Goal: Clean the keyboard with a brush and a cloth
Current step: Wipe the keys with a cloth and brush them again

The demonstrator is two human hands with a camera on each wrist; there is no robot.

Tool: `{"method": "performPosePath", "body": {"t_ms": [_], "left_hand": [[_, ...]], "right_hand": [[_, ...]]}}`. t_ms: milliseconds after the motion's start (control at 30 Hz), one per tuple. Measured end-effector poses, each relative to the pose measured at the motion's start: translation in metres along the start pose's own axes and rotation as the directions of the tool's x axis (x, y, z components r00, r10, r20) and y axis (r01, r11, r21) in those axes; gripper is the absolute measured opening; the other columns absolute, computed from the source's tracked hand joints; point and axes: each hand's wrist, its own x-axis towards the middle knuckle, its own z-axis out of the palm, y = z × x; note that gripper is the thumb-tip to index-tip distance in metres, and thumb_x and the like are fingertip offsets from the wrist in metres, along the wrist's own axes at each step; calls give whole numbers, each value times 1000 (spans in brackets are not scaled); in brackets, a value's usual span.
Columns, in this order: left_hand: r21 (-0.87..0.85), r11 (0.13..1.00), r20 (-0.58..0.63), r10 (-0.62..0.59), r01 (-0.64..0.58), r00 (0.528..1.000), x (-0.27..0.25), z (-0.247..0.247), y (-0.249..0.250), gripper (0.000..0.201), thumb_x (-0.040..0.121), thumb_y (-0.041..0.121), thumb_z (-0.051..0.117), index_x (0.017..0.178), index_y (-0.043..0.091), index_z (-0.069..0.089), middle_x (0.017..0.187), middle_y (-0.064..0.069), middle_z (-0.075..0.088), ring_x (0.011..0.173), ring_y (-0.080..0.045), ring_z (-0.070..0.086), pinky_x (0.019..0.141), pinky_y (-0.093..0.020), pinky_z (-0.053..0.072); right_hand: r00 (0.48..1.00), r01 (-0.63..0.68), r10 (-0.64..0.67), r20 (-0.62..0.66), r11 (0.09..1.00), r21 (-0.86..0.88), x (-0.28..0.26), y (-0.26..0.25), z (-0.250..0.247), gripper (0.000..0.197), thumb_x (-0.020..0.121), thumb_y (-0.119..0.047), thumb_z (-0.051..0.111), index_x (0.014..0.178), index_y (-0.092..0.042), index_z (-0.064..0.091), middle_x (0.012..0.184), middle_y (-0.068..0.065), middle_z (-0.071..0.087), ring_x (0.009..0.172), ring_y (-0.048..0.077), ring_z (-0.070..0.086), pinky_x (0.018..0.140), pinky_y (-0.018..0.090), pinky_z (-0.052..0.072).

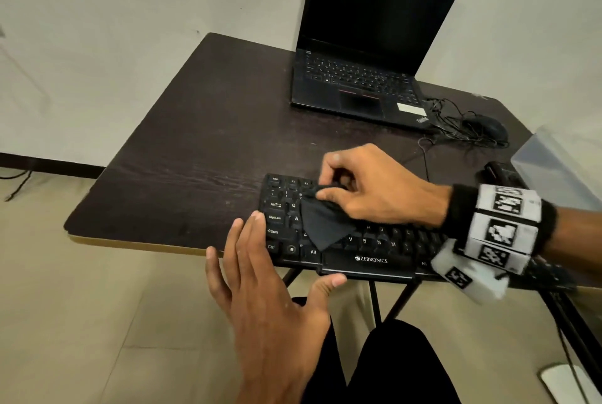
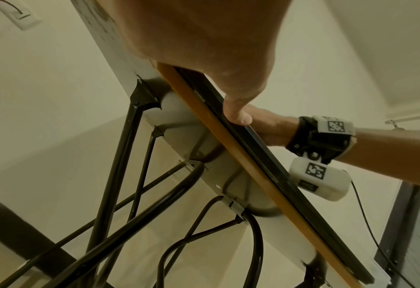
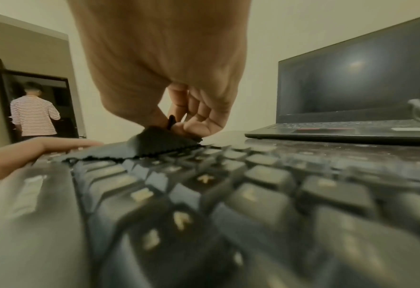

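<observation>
A black Zebronics keyboard [image 1: 371, 260] lies along the front edge of the dark table [image 1: 202, 130]. My right hand [image 1: 322, 192] pinches a black cloth [image 1: 321, 224] that lies on the keys at the keyboard's left part. In the right wrist view the cloth [image 3: 159, 144] is pinched between thumb and fingers [image 3: 194, 120] on the key rows [image 3: 253, 194]. My left hand [image 1: 273, 286] has straight fingers at the keyboard's left end. Its thumb [image 2: 238, 117] rests against the keyboard's front edge [image 2: 265, 155]. I cannot pick out a brush.
An open laptop [image 1: 358, 84] stands at the back of the table. A mouse [image 1: 488, 126] with tangled cable lies to its right. A translucent plastic box [image 1: 560, 169] sits at the right edge beside a dark object [image 1: 495, 170]. A person in a striped shirt [image 3: 33, 117] stands in a doorway.
</observation>
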Motion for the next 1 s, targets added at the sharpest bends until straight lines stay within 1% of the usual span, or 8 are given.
{"method": "performPosePath", "body": {"t_ms": [133,267,367,467,567,700,800,1000], "left_hand": [[14,1000,11,0,0,1000,-1,-1,-1,112,77,88,52,155,9,38,158,-1,47,159,-20,25,132,-45,-1],[19,1000,28,0,-1,1000,-1,-3,-3,113,79,91,47,155,8,39,157,-2,48,159,-20,26,132,-45,-1],[18,1000,22,-1,1,1000,0,-3,-2,113,79,94,43,155,9,40,156,0,49,158,-20,28,132,-45,0],[9,1000,16,0,0,1000,0,-3,-2,112,75,88,52,154,9,40,157,0,49,158,-20,28,132,-44,0],[-4,1000,10,-8,8,1000,-1,-2,-2,112,72,83,56,155,11,39,158,2,47,159,-18,25,132,-45,-1],[-6,1000,26,-14,14,1000,-1,-3,-1,112,72,84,56,155,11,38,158,2,46,159,-18,25,132,-45,-3],[-15,1000,21,-22,23,1000,0,-4,-1,112,73,85,55,155,12,38,157,1,47,159,-18,26,132,-41,-5],[-6,1000,21,-19,19,1000,0,-3,-1,112,73,84,56,155,10,38,157,0,47,159,-20,26,132,-45,-2]], "right_hand": [[994,104,-104,-19,994,36,32,-24,14,16,93,-24,82,83,-22,70,70,-12,64,62,1,57,62,12,37],[991,136,-136,-14,991,2,44,-35,19,16,92,-25,83,85,-19,70,65,-16,58,64,-7,57,61,10,37],[989,146,-145,15,988,-60,30,-23,8,20,92,-24,84,81,-24,67,65,-18,59,65,-6,58,61,9,37],[998,52,-48,42,992,-112,9,4,-8,21,91,-23,85,78,-25,68,64,-15,61,63,-2,59,60,9,37],[1000,-3,3,-3,997,-81,-4,17,-14,20,90,-21,86,77,-23,70,58,-15,59,57,3,58,57,11,37],[992,98,-102,-71,994,-53,14,-1,3,19,90,-20,84,78,-20,69,62,-16,59,59,-1,58,59,9,36],[979,184,-192,-63,977,-109,38,-18,14,20,89,-21,82,79,-22,65,65,-17,56,60,-5,54,62,8,33],[980,193,-196,-41,979,-69,45,-19,14,21,90,-22,84,80,-25,65,69,-17,61,65,-3,59,62,7,37]]}}
